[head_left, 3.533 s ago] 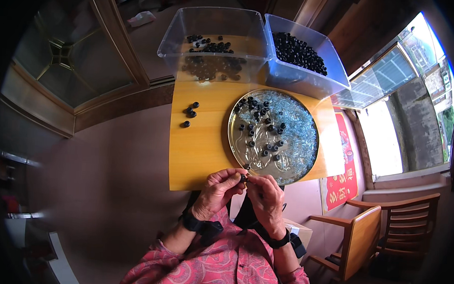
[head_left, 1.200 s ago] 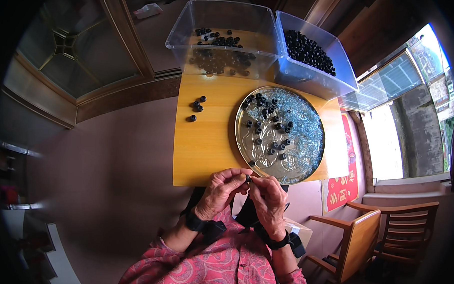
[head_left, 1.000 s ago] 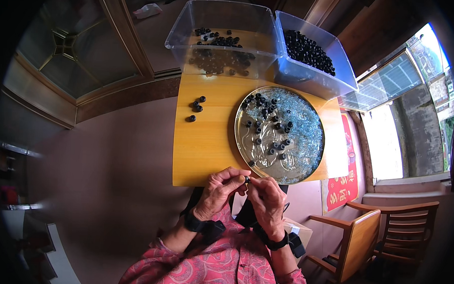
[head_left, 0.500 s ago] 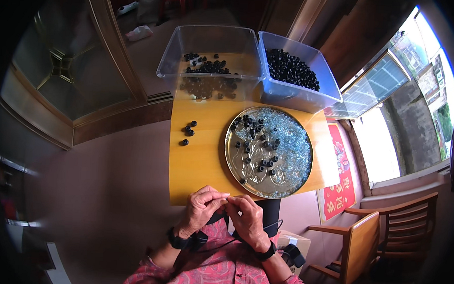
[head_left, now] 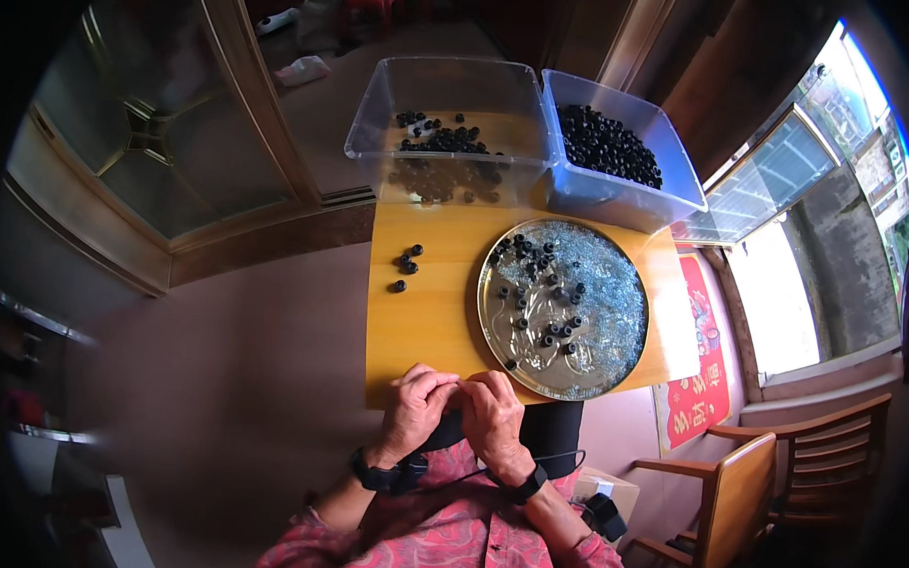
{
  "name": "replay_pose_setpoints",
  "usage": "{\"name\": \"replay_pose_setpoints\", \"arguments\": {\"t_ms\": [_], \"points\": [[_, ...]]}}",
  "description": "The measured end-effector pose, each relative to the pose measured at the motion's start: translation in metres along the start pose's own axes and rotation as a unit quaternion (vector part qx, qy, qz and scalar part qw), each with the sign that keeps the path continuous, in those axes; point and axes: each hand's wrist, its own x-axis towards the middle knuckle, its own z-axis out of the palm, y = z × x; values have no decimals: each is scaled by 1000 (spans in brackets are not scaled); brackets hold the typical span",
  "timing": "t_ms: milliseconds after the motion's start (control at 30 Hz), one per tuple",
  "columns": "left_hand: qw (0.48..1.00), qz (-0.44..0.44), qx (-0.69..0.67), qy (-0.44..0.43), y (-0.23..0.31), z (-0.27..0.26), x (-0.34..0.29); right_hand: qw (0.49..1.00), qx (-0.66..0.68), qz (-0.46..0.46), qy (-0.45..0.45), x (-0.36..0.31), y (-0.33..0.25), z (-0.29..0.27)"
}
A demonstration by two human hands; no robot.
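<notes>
My left hand point(head_left: 415, 411) and my right hand point(head_left: 493, 419) meet at the near edge of the wooden table point(head_left: 423, 328), thumbs and forefingers pinched together. Whatever sits between the fingertips is hidden. Just beyond my right hand lies a round metal tray point(head_left: 485, 330). Small black cylindrical parts point(head_left: 550, 333) are scattered over its left half, some standing with a hole showing. Tiny clear bluish pieces point(head_left: 614, 290) cover its right side. Several more black parts point(head_left: 411, 267) rest on the bare wood left of the tray.
Behind the tray stand two clear plastic bins: the left bin point(head_left: 365, 116) holds a thin layer of black parts, the right bin point(head_left: 628, 198) a deep heap. A wooden chair point(head_left: 738, 484) is at the right, near a cardboard box point(head_left: 615, 490). An open window point(head_left: 775, 285) lies beyond.
The whole view has shifted, so the table and bins appear farther right. My hands stay pinched together, with the right hand's fingers now curled more over the fingertips.
</notes>
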Motion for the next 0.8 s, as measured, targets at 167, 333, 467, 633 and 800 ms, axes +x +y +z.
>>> {"name": "replay_pose_setpoints", "arguments": {"t_ms": [167,333,467,633,800], "points": [[999,16,39,0,2,6,-1,999,-8,50,8,-3,0,1],[996,45,78,11,3,12,-8,993,12,117,5,-6,-2,3],[990,79,114,13,7,17,-13,990,77,122,-7,-1,-2,-3],[974,114,192,-21,16,13,-13,988,91,125,-22,4,-1,-10],[962,140,232,-38,18,22,-15,984,64,159,-47,9,-8,-24]]}}
